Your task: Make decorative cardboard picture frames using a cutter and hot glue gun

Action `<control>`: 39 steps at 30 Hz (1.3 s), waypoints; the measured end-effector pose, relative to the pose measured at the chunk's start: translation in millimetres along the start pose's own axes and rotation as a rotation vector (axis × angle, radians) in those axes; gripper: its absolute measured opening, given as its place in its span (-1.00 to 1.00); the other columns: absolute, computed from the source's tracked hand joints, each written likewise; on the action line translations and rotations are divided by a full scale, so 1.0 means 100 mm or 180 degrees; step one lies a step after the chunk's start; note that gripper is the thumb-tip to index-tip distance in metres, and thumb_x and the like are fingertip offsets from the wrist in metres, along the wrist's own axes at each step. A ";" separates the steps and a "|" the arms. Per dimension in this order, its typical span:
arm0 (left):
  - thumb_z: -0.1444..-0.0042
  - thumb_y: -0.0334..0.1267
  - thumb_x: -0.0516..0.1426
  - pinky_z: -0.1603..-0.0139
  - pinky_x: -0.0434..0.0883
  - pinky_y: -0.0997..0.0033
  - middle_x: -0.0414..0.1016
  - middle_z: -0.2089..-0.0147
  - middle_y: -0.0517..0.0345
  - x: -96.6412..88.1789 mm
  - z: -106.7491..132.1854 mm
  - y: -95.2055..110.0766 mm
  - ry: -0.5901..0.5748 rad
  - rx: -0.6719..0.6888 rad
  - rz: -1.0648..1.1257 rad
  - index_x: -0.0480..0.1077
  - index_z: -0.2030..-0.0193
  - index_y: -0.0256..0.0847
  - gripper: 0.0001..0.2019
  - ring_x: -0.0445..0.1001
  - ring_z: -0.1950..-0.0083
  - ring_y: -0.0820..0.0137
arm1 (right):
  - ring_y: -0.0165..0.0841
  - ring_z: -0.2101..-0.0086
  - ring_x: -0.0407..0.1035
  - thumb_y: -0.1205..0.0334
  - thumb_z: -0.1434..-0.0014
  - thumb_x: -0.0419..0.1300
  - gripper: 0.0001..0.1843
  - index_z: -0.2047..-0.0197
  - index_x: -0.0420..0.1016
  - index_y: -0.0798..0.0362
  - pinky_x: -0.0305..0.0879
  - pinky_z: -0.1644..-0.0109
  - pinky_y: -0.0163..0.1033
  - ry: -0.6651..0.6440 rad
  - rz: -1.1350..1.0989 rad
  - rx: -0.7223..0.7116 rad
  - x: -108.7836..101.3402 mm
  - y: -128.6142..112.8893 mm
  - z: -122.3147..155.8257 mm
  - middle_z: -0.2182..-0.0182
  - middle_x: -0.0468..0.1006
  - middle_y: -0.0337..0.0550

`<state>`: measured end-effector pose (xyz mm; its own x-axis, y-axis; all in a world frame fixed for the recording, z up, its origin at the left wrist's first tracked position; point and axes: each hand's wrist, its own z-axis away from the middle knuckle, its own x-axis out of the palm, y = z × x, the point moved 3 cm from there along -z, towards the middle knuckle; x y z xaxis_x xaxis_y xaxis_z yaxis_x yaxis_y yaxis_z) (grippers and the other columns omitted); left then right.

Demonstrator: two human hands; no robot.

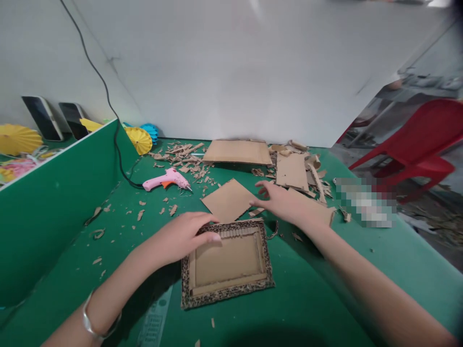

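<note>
- Cardboard frame (227, 262): flat on green surface (307, 299), front ctr.
- L hand (191, 237): over frame's upper-L part, thumb over inside; thumb & fingers parted, can't tell if grip has the edge.
- R hand (277, 198): grip wide, nothing held; thumb by R corner of cardboard square (228, 200).
- Square: just behind frame.
- Pink glue gun (164, 180): L of square, w/ dark cord (116, 137).
- Clear ruler (154, 323): L of frame, nr L forearm.
- Cardboard scraps (173, 209) scattered, mostly at back.
</note>
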<state>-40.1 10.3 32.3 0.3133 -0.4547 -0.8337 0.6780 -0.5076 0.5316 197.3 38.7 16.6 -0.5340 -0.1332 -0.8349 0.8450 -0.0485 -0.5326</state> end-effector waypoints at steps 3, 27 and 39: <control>-0.25 -0.04 -0.18 -0.04 0.22 0.26 0.46 0.06 0.14 -0.10 0.04 -0.07 -0.0011 -0.0084 0.0019 0.38 0.12 -0.08 -0.63 0.37 0.01 0.29 | -0.07 0.18 0.36 -0.02 0.23 0.33 -0.20 -0.08 0.24 0.07 0.27 0.27 -0.13 -0.0121 0.0139 0.0135 0.03 -0.04 -0.27 0.10 0.43 0.10; -0.22 -0.07 -0.15 0.38 0.18 0.40 0.47 0.32 0.00 -0.22 -0.55 -0.02 0.0677 -0.0579 -0.0762 0.37 0.33 -0.23 -0.62 0.41 0.29 0.26 | -0.46 0.60 0.27 0.14 0.15 0.21 -0.73 0.36 0.27 0.03 0.23 0.66 -0.36 0.2273 -0.3155 -0.0137 -0.77 0.38 0.06 0.50 0.40 -0.27; -0.10 0.00 0.04 0.37 0.17 0.56 0.46 0.30 0.21 -0.19 -0.18 0.02 -0.1417 0.0087 0.0521 0.45 0.24 -0.17 -0.69 0.36 0.31 0.44 | -0.43 0.58 0.26 0.35 0.35 0.14 -0.87 0.58 0.31 0.07 0.32 0.51 -0.23 0.3956 -0.3643 -0.0024 -1.05 1.05 0.44 0.62 0.35 -0.30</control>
<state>-32.9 31.1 46.7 0.0952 -0.7968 -0.5968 0.6238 -0.4194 0.6595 343.6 4.4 54.6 -0.5304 0.7682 0.3585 0.0371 0.4434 -0.8955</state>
